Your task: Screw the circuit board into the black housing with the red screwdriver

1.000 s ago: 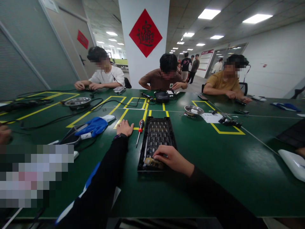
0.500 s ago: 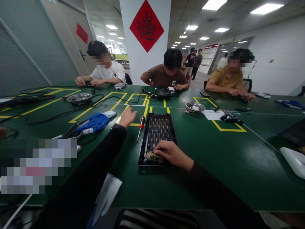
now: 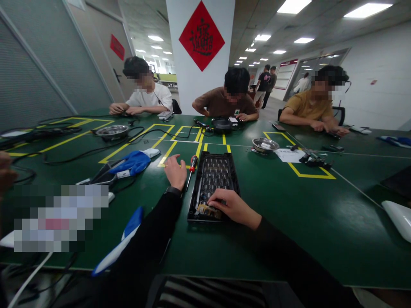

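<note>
Black rectangular tray | right hand: grip pinching tan board | left hand: grip apart, near slim screwdriver

Lit coolly from above by bright, nearly blown-out ceiling panels between one and two o'clock. Dim toward six o'clock, swallowing detail in black sleeves. Reflecting pale glare off the table at three o'clock. Stretched at the edges; pixelated at eight o'clock; soft within the black tray.

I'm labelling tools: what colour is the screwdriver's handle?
The screwdriver's handle is red and black, best seen in the head view.
</note>
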Tool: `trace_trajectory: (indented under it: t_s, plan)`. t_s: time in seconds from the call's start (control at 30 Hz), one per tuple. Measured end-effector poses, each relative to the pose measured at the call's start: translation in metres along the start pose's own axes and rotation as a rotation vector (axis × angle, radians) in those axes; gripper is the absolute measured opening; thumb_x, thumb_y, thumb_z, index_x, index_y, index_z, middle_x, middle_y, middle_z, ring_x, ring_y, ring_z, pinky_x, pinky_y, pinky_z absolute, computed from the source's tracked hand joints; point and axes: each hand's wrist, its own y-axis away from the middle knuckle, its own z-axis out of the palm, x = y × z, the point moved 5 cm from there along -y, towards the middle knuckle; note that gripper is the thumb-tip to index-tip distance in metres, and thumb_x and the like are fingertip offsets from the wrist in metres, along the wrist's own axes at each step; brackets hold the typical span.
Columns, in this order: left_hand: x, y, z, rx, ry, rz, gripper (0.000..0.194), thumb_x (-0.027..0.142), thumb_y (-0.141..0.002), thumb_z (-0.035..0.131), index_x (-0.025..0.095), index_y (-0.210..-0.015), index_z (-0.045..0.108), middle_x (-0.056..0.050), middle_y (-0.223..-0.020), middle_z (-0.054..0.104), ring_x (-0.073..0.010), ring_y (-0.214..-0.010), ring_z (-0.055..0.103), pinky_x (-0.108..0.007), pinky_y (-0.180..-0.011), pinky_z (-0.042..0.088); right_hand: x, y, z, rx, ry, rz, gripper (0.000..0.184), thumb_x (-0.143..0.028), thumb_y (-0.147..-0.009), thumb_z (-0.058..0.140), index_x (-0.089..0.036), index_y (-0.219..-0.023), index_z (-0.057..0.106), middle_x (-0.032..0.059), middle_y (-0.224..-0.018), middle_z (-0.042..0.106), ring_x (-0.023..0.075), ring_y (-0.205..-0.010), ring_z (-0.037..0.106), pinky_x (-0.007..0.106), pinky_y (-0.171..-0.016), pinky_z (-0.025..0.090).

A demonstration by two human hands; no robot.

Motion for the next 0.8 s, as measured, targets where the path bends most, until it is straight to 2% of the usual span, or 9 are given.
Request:
trace_trajectory:
  t_s: [0.1,0.17,0.27,0.33,0.4,0.57,0.67,0.8]
  plan:
    - [0.004,-0.016,-0.003,0.039,0.057,-0.072,0.023,0.019,-0.078,0.046,0.016,-0.1,0.053,-0.011,-0.103,0.056,-0.0259,-0.1,0.049,-0.041,-0.088,0.036,-0.001,0.001,0.0,-0.015,0.028,-0.015,0.016,-0.025,-0.087,0.05,-0.016,-0.089,0.063,0.0043,-0.086,0.061,0.0129,-0.08,0.056,0.025,-0.074,0.043]
    - [0.014,-0.03,-0.007,0.045,0.131,-0.085,0.02,0.019,-0.077,0.047,0.015,-0.096,0.053,-0.01,-0.098,0.057,-0.0239,-0.095,0.05,-0.039,-0.086,0.037,-0.002,0.001,0.0,-0.028,0.041,-0.023,0.018,-0.026,-0.088,0.049,-0.016,-0.09,0.064,0.0044,-0.086,0.061,0.0128,-0.081,0.056,0.025,-0.074,0.043]
    - [0.043,-0.039,-0.015,-0.019,0.279,0.072,0.015,0.022,-0.078,0.048,0.017,-0.091,0.053,-0.007,-0.092,0.058,-0.0202,-0.089,0.052,-0.034,-0.083,0.039,-0.003,0.001,0.002,-0.039,0.056,-0.023,0.02,-0.026,-0.088,0.048,-0.016,-0.091,0.064,0.0043,-0.087,0.061,0.0126,-0.082,0.056,0.024,-0.075,0.043]
    - [0.059,-0.031,-0.019,-0.108,0.356,0.202,0.014,0.024,-0.081,0.045,0.018,-0.09,0.054,-0.005,-0.089,0.058,-0.0182,-0.086,0.052,-0.032,-0.08,0.04,-0.003,0.001,0.002,-0.047,0.069,-0.017,0.02,-0.026,-0.089,0.047,-0.016,-0.091,0.064,0.0042,-0.087,0.06,0.0125,-0.082,0.056,0.024,-0.075,0.043]
    - [0.065,-0.014,-0.021,-0.171,0.394,0.236,0.015,0.027,-0.084,0.043,0.018,-0.087,0.054,-0.004,-0.085,0.057,-0.0174,-0.082,0.052,-0.03,-0.076,0.04,-0.004,0.001,0.002,-0.054,0.089,-0.015,0.021,-0.026,-0.089,0.046,-0.016,-0.091,0.064,0.0041,-0.087,0.06,0.0124,-0.082,0.056,0.024,-0.075,0.043]
    - [0.058,0.023,-0.016,-0.277,0.528,0.114,0.021,0.034,-0.086,0.04,0.018,-0.079,0.052,0.0,-0.069,0.051,-0.0132,-0.065,0.048,-0.024,-0.061,0.038,-0.006,-0.001,0.005,-0.079,0.179,-0.046,0.021,-0.025,-0.09,0.045,-0.016,-0.091,0.063,0.0042,-0.085,0.061,0.013,-0.083,0.055,0.024,-0.075,0.042]
    - [0.06,0.026,-0.018,-0.293,0.592,0.117,0.022,0.035,-0.086,0.04,0.018,-0.076,0.05,0.002,-0.064,0.047,-0.0113,-0.059,0.044,-0.023,-0.058,0.036,-0.01,-0.001,0.007,-0.106,0.258,-0.098,0.021,-0.025,-0.09,0.044,-0.017,-0.091,0.063,0.0039,-0.084,0.06,0.0125,-0.081,0.055,0.023,-0.073,0.042]
    - [0.065,0.024,-0.023,-0.349,0.508,0.235,0.023,0.035,-0.085,0.044,0.018,-0.07,0.05,0.003,-0.062,0.045,-0.011,-0.057,0.041,-0.024,-0.057,0.032,-0.016,0.0,0.01,-0.125,0.398,-0.182,0.021,-0.026,-0.091,0.042,-0.017,-0.091,0.06,0.0037,-0.082,0.059,0.0122,-0.077,0.053,0.025,-0.072,0.04]
